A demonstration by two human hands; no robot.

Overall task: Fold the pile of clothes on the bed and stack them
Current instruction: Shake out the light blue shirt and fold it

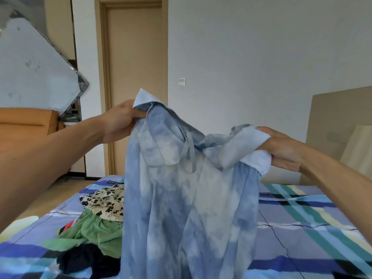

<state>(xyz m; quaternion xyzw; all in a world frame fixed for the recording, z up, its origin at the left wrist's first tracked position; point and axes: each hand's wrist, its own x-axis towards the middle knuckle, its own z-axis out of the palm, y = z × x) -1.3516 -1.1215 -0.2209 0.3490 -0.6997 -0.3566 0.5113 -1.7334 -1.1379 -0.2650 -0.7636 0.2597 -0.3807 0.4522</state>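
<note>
A blue and white tie-dye garment (187, 208) with drawstrings hangs in the air over the bed (302, 222). My left hand (118, 119) grips its top left corner and my right hand (281, 150) grips its top right corner, so the cloth hangs down between them. Left of the hanging garment lies the pile on the bed: a cream piece with black flowers (104, 202), a green piece (88, 234) and a dark piece (84, 260). The hanging cloth hides part of the pile.
The bed has a blue, teal and cream checked cover. A closed door (136, 57) is behind, with a light switch (181, 81) to its right. An orange sofa (28, 121) stands at the left. Boards (340, 121) lean against the wall at the right.
</note>
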